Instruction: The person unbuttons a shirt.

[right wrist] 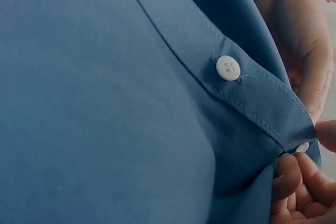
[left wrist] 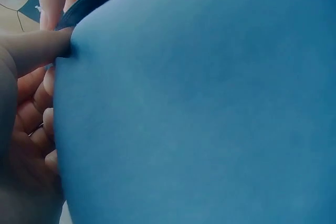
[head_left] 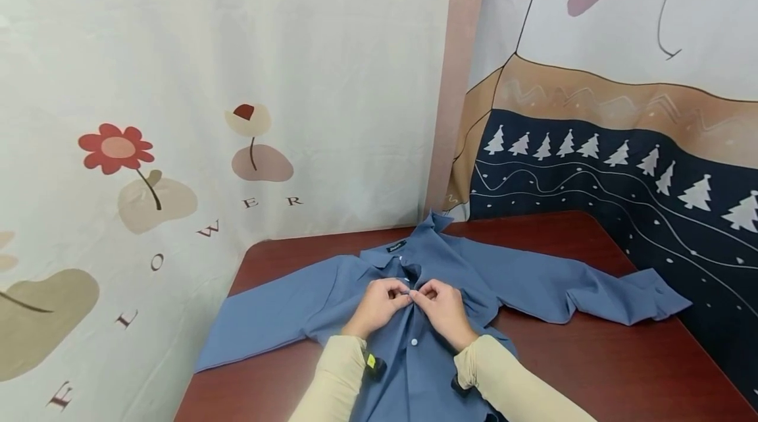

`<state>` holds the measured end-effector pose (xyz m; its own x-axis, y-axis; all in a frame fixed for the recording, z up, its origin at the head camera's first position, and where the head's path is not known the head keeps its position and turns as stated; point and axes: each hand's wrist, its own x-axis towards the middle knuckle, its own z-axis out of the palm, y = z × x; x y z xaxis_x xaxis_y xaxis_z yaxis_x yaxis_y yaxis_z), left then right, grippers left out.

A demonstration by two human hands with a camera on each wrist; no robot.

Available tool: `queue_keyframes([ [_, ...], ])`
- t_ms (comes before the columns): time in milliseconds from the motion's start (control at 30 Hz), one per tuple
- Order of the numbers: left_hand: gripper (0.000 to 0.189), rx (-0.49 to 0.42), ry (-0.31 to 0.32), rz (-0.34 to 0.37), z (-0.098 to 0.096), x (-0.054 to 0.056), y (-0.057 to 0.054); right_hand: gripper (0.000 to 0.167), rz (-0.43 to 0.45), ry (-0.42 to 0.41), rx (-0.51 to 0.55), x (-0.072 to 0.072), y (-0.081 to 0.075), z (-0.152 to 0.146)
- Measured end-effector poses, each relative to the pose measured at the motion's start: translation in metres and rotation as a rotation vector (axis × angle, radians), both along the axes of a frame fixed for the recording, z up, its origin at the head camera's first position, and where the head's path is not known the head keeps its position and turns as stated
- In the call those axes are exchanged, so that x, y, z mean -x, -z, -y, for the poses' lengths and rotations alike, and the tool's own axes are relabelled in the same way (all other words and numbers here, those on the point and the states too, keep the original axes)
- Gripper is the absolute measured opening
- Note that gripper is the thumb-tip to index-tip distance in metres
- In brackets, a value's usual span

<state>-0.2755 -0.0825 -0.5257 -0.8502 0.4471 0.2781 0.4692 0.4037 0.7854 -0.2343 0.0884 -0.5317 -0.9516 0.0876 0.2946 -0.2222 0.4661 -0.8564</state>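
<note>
A blue long-sleeved button-up shirt (head_left: pixel 379 336) lies spread out, front up, with its collar at the far end. At the front opening below the collar, my left hand (head_left: pixel 378 305) and right hand (head_left: pixel 443 311) meet, fingertips nearly together, each pinching the fabric. From the right wrist, a small white button (right wrist: pixel 302 147) shows edge-on beside the fingertips of the right hand (right wrist: pixel 302 192). Another white button (right wrist: pixel 228 68) sits flat on the placket. The left wrist view has the left thumb (left wrist: pixel 37 51) pressing at the cloth edge; cloth hides much of that hand.
Beneath the shirt is a reddish-brown table (head_left: pixel 592 369). One sleeve (head_left: pixel 266 313) stretches left; the other sleeve (head_left: pixel 551 280) reaches the table's right edge. Printed curtains (head_left: pixel 355 79) hang behind and beside the table.
</note>
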Motion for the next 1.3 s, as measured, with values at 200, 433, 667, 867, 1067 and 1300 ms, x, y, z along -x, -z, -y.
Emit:
queue_keyframes([
  [200, 0.005, 0.008, 0.008, -0.053, -0.001, -0.001, 0.004, 0.019, -0.012, -0.006, -0.04, 0.0, 0.002, 0.001],
  [433, 0.004, -0.018, 0.032, -0.039, 0.0, -0.002, 0.005, 0.014, -0.001, -0.012, -0.029, 0.003, 0.001, 0.003],
  [667, 0.005, -0.048, 0.013, 0.007, -0.001, -0.002, 0.007, 0.014, 0.032, -0.017, 0.001, 0.002, -0.005, 0.004],
  [867, 0.008, -0.078, 0.003, 0.042, -0.001, -0.004, 0.004, 0.016, 0.153, -0.056, 0.176, 0.005, -0.006, 0.0],
  [1067, 0.01, -0.093, 0.04, 0.079, 0.0, -0.018, -0.026, 0.015, 0.267, -0.07, 0.348, 0.009, -0.005, -0.002],
  [1300, 0.012, -0.102, 0.064, 0.12, 0.002, -0.019, -0.033, 0.014, 0.329, -0.081, 0.453, 0.009, -0.009, -0.003],
])
